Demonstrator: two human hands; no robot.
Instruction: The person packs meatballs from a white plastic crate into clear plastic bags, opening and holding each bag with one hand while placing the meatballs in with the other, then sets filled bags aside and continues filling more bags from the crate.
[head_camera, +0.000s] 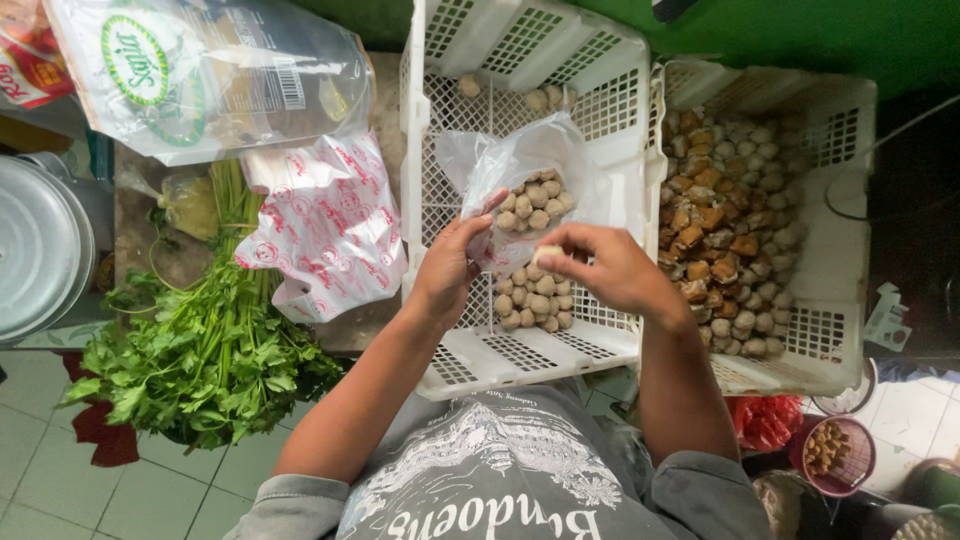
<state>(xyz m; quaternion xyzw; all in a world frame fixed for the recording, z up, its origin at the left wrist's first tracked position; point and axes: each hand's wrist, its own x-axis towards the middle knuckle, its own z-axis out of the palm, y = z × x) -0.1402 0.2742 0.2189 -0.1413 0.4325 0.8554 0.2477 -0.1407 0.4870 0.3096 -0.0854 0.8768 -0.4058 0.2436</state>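
The left hand pinches the crinkled rim of a thin, clear plastic bag, its grip closed on the film so the mouth stays open. The bag hangs over the middle white crate, a rigid plastic box with lattice walls and floor, and is partly filled with small, round, beige meatballs, matte and slightly bumpy. The right hand sits just beside the bag mouth, fingers curled in a narrow grip around one pale ball. Below the hands, a loose heap of the same balls lies on the crate's perforated floor.

To the right, a second white crate of the same lattice make holds a dense pile of mixed pieces: round pale balls and blocky, golden-brown chunks with rough, fried-looking surfaces. To the left, on the worktop, lie a glossy white bag with a red printed pattern, a large clear packet and a bunch of leafy green stalks. A round metal lid shows at the left edge.
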